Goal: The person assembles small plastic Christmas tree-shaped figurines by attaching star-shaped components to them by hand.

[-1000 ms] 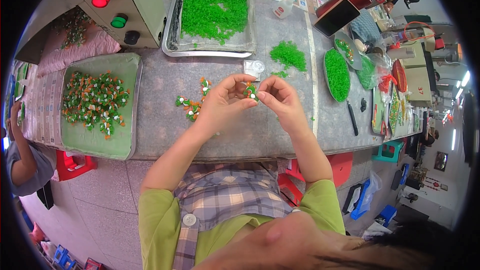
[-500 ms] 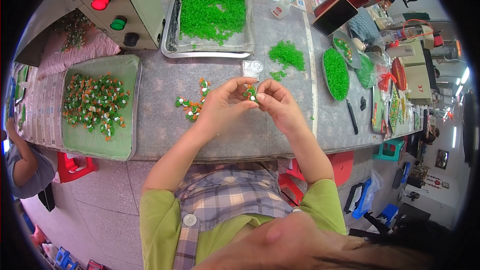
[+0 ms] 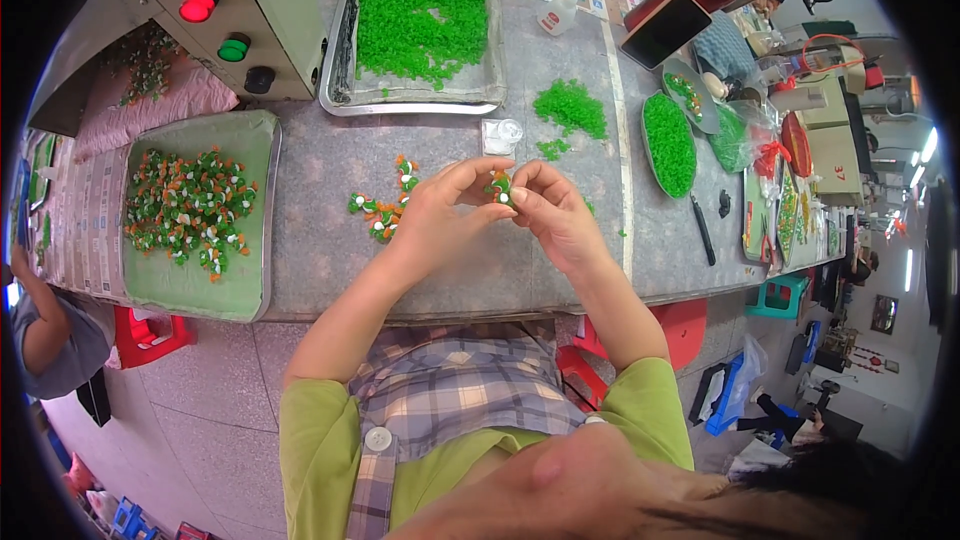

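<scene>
Over the grey worktop, my left hand [image 3: 437, 217] and my right hand [image 3: 557, 214] meet at the fingertips. Between them is a small green, white and orange plastic figure [image 3: 502, 184]. My left thumb and forefinger curve round it, and my right thumb and forefinger pinch its side. Whether a further tiny part sits in the right pinch is hidden. Left of my left hand lies a loose group of similar small figures [image 3: 384, 219]. Just beyond my fingers stands a small clear cup on a white square [image 3: 500, 137]. Past my right hand, small green pieces [image 3: 570, 108] are heaped on the worktop.
A green-lined tray [image 3: 258, 270] of finished-looking figures stands left, below a machine [image 3: 285, 0] with buttons. A metal tray [image 3: 410, 109] of green pieces is at the back. Rightward are a white bottle [image 3: 557, 16], a phone [image 3: 665, 30], an oval dish [image 3: 668, 145] and a black-handled tool [image 3: 704, 232].
Both hands keep the same hold on the figure, with only slight finger movement. The whole view has shifted a little. A person's limbs show more plainly in the right background.
</scene>
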The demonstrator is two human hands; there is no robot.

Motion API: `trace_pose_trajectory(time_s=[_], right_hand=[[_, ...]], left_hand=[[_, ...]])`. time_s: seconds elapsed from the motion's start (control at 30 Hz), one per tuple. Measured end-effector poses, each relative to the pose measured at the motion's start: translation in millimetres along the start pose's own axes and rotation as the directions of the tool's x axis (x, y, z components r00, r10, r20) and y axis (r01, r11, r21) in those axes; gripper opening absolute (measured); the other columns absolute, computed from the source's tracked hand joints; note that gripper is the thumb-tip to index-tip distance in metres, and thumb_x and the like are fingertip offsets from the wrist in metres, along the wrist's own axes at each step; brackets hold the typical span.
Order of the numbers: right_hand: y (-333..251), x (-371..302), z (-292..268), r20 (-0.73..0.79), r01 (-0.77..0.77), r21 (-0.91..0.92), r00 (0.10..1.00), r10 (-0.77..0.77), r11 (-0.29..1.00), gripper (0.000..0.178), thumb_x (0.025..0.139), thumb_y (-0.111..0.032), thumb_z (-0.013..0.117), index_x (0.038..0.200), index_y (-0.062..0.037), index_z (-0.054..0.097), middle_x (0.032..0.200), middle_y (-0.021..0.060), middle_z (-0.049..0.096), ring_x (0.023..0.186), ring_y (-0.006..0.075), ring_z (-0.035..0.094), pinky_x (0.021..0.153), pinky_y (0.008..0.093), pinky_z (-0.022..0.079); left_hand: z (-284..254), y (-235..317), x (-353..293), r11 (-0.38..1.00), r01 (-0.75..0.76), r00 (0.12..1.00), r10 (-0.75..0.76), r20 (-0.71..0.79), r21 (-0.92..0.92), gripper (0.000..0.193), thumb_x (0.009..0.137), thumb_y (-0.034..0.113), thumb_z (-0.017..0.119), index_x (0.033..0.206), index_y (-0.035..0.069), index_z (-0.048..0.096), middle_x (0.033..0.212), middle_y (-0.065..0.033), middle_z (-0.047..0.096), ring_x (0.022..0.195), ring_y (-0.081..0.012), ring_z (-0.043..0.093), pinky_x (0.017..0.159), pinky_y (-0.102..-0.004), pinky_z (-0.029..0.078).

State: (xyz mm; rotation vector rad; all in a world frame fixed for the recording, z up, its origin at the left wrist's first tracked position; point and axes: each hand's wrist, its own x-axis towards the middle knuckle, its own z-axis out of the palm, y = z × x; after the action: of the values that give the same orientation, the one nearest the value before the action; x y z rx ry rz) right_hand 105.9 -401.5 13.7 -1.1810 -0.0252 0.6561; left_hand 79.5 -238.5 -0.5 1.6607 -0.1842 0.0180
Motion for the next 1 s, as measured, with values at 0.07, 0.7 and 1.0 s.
trace_pose_trajectory(time_s=[0.07,0.7,1.0], right_hand=[[1.6,0.9,0.7,-0.009,0.045,-0.062,0.999,-0.046,0.997,0.014,0.080,-0.020,0.060,0.083,-0.0106,0.051,0.074,-0.0060,0.048,0.064,0.0036,0.040,0.056,0.0172,0.031],[-22.5,4.8,-82.8,-0.106,-0.035,-0.966,0.958,-0.265,0.257,0.013,0.069,-0.014,0.064,0.074,-0.0021,0.062,0.071,0.0082,0.056,0.063,0.0189,0.054,0.059,0.0300,0.042],[-38.4,-13.2,-70.8,-0.073,-0.007,-0.985,0.922,-0.381,0.172,0.011,0.069,-0.012,0.061,0.072,-0.0019,0.057,0.070,0.0097,0.058,0.064,0.0207,0.056,0.059,0.0296,0.043]], left_hand=[[-0.5,-0.8,-0.1,1.000,0.004,1.000,-0.004,0.005,-0.003,0.044,0.070,0.009,0.070,0.110,0.006,0.054,0.088,-0.0049,0.060,0.077,-0.0124,0.059,0.069,-0.0259,0.047],[-216.3,18.5,-91.8,-0.072,0.498,0.771,0.493,-0.403,0.864,0.029,0.081,0.013,0.054,0.110,0.012,0.057,0.104,-0.0096,0.055,0.095,-0.0233,0.051,0.081,-0.0313,0.040],[-78.9,-1.5,1.4,0.703,0.175,0.974,-0.019,-0.228,0.689,0.017,0.076,0.018,0.059,0.087,0.005,0.059,0.080,-0.0101,0.058,0.073,-0.0240,0.057,0.065,-0.0330,0.044]])
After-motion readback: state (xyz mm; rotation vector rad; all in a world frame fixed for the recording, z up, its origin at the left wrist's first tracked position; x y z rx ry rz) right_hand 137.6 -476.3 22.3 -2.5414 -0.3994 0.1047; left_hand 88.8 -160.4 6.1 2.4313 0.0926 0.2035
